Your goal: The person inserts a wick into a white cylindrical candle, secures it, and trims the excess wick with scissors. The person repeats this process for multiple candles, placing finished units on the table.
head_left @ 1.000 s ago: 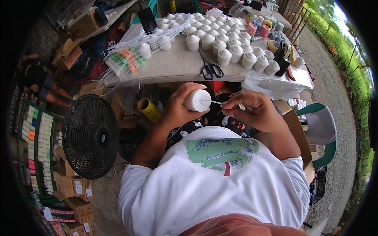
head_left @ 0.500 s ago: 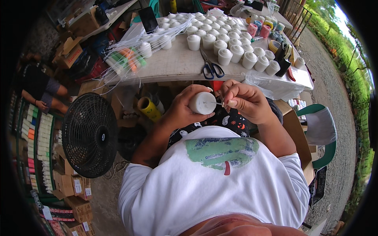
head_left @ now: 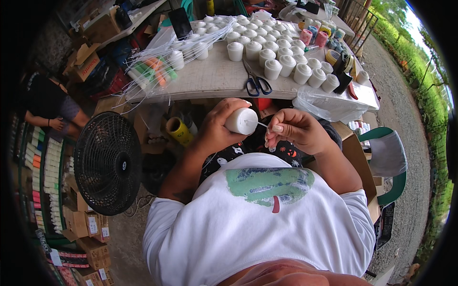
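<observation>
My left hand (head_left: 215, 125) is wrapped round a white cylindrical candle (head_left: 241, 121), tilted so that its flat end faces my right hand. From the middle of that end runs a thin white wick (head_left: 262, 125). Thumb and fingertips of my right hand (head_left: 296, 129) are pinched on the wick's outer end, a short way off the candle. Both hands are over my lap, just in front of the table (head_left: 210, 78). Several rows of similar white candles (head_left: 272, 69) stand on it, and blue-handled scissors (head_left: 258, 86) lie near its front edge.
Long white wicks (head_left: 143, 64) spread over the table's left side, near orange and green pieces in plastic. A black fan (head_left: 107, 163) stands to my left, with another person (head_left: 50, 102) beyond it. A cardboard box (head_left: 355, 164) and a green chair (head_left: 397, 183) are at my right.
My left hand has tilted the candle and shifted it slightly left. More of the wick shows between the candle and my right fingertips. The other person at the left has moved a little.
</observation>
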`<state>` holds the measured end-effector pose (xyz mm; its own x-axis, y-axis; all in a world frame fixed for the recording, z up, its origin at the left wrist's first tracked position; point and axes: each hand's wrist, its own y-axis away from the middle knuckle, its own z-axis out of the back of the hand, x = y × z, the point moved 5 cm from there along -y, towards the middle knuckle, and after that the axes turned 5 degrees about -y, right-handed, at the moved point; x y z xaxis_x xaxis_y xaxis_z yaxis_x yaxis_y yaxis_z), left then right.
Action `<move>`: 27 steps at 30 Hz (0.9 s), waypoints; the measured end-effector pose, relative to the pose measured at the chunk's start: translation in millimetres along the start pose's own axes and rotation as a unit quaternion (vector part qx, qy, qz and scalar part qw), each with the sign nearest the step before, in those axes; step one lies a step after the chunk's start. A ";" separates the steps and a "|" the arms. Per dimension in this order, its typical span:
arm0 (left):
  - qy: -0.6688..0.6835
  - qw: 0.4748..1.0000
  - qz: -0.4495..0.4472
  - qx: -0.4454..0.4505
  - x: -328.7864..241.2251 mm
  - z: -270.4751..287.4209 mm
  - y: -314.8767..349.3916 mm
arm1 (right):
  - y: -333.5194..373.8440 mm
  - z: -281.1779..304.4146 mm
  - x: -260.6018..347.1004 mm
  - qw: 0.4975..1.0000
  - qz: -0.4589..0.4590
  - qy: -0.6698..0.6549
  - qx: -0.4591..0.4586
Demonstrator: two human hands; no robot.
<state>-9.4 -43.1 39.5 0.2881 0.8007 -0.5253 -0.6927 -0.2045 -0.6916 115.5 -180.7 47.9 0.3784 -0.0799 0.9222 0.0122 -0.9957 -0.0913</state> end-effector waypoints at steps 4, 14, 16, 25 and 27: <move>-0.032 0.999 0.009 0.016 4.0 0.8 3.8 | 0.6 2.4 6.9 0.987 0.029 0.138 -0.078; -0.059 0.998 0.005 0.005 -5.0 0.2 0.5 | 4.1 -12.5 24.6 0.882 0.162 0.417 -0.151; -0.037 0.999 0.009 0.013 -5.4 -2.1 -0.3 | 2.8 -17.8 26.7 0.884 0.162 0.419 -0.131; 0.019 1.000 -0.014 0.014 -15.8 -8.9 -6.1 | -1.1 -39.3 31.1 0.775 0.211 0.589 -0.089; 0.020 1.000 -0.005 0.018 -17.2 -9.2 -6.7 | -1.4 -39.7 32.9 0.793 0.143 0.579 -0.124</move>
<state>-3.7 -60.7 48.6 0.3214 0.7791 -0.5383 -0.7129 -0.1751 -0.6790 91.1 -183.7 93.4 -0.7729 -0.1497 0.6167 -0.1576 -0.8960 -0.4150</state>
